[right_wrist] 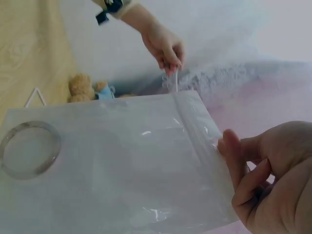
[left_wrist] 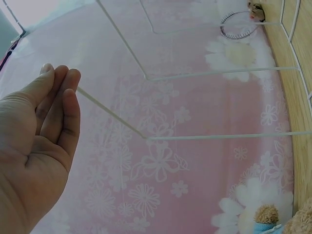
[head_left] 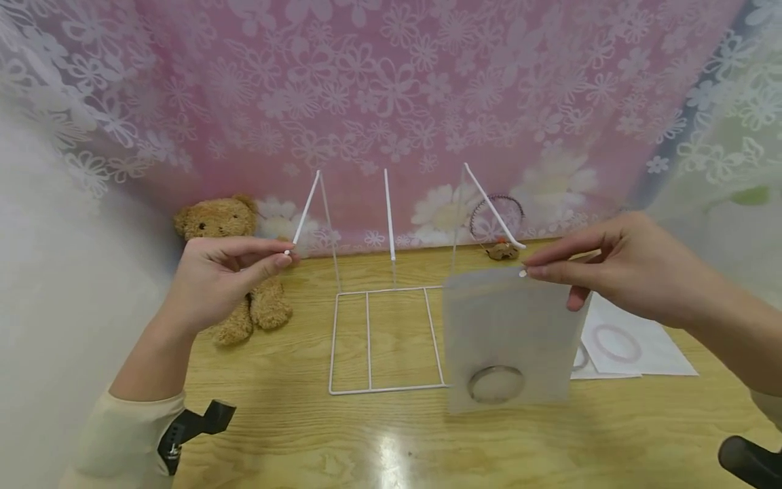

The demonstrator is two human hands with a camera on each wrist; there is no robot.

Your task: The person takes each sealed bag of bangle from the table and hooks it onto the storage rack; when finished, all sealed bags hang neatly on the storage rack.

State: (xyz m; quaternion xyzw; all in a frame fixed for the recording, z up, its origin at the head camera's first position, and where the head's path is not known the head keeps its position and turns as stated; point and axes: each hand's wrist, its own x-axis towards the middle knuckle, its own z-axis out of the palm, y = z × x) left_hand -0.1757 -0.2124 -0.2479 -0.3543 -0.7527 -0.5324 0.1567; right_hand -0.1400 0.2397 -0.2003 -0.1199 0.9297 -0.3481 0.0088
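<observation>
My left hand pinches the tip of the left prong of a white wire rack between thumb and forefinger. The rack's barred base lies on the table, and three prongs slope forward from its tall uprights. In my right hand is the top edge of a frosted plastic zip bag, pinched between thumb and fingers. A bangle shows through the bag near its bottom. The bag hangs in front of the rack's right side and hides part of its base. The right prong's tip is just above the bag's edge.
A brown teddy bear sits behind my left hand. More white bags with rings inside lie on the wooden table at the right. A headband with a small brown figure leans against the pink flowered curtain.
</observation>
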